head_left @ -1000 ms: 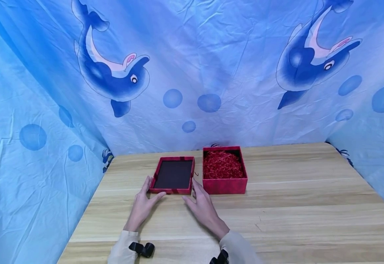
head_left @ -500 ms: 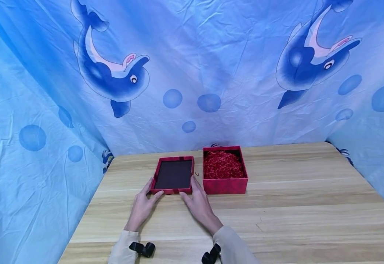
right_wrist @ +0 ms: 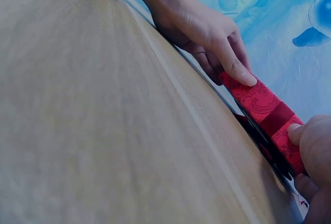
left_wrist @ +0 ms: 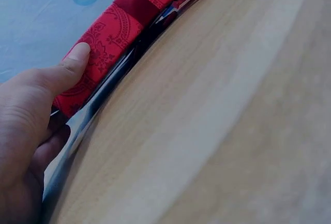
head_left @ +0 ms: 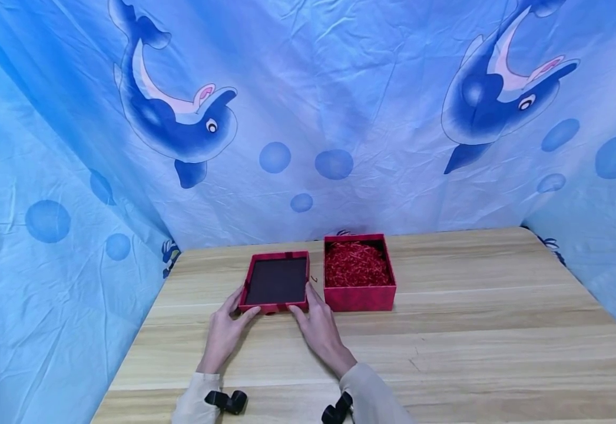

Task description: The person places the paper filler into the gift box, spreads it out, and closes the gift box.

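Note:
A shallow red patterned box lid point(head_left: 277, 281) with a dark inside lies open side up, left of the deeper box. My left hand point(head_left: 223, 333) holds its near left corner, thumb on the front wall and fingers along the left side. At the near right corner my right hand point(head_left: 321, 330) grips it likewise. In the left wrist view a dark red ribbon band point(left_wrist: 137, 5) crosses the lid's front wall. A dark gap shows beneath the lid's near edge in both wrist views; how far it is raised I cannot tell.
Right of the lid stands a deeper red box point(head_left: 359, 298) filled with red shredded paper point(head_left: 357, 265). Both are on a wood-grain table point(head_left: 472, 341). A blue dolphin-print cloth point(head_left: 366, 118) hangs behind and at the sides.
My right hand has moved slightly left and now closes on the lid's near right corner. The left thumb has shifted a little. The deeper box has stayed in place.

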The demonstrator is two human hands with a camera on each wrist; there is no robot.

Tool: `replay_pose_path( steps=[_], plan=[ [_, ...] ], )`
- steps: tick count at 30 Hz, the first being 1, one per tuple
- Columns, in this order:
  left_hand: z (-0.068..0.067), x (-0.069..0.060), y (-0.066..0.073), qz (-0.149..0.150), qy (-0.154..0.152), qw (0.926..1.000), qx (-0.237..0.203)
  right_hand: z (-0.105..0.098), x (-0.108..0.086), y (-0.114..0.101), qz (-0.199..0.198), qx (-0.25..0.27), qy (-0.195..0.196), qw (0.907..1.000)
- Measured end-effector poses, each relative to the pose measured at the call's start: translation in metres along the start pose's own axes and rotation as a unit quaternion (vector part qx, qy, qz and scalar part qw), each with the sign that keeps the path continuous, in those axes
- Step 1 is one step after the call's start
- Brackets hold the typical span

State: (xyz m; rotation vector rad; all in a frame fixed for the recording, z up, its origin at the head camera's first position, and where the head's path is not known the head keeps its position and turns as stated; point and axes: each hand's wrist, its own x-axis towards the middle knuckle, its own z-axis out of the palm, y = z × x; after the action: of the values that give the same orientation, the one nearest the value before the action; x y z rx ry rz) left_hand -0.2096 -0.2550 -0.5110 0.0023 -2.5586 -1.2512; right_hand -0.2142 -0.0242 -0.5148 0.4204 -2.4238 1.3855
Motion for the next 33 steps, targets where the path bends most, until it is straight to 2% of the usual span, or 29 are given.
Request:
replay_pose_path(
  steps=[7, 15, 25, 33],
  plan=[
    [-0.003, -0.004, 0.005, 0.013, 0.017, 0.9997, -0.01, -0.002, -0.003, -0.005, -0.018, 0.005, 0.01, 0.9998],
    [-0.01, -0.009, 0.014, -0.004, 0.028, 0.9987, -0.041, -0.011, -0.005, -0.015, -0.021, 0.021, 0.011, 0.9995],
    [-0.016, -0.015, 0.03, -0.007, 0.047, 0.9967, -0.065, -0.024, -0.007, -0.026, -0.037, 0.028, 0.02, 0.9987],
    [-0.022, -0.017, 0.044, 0.01, 0.065, 0.9952, -0.073, -0.038, -0.008, -0.039, -0.054, 0.027, 0.032, 0.9977]
  ],
)
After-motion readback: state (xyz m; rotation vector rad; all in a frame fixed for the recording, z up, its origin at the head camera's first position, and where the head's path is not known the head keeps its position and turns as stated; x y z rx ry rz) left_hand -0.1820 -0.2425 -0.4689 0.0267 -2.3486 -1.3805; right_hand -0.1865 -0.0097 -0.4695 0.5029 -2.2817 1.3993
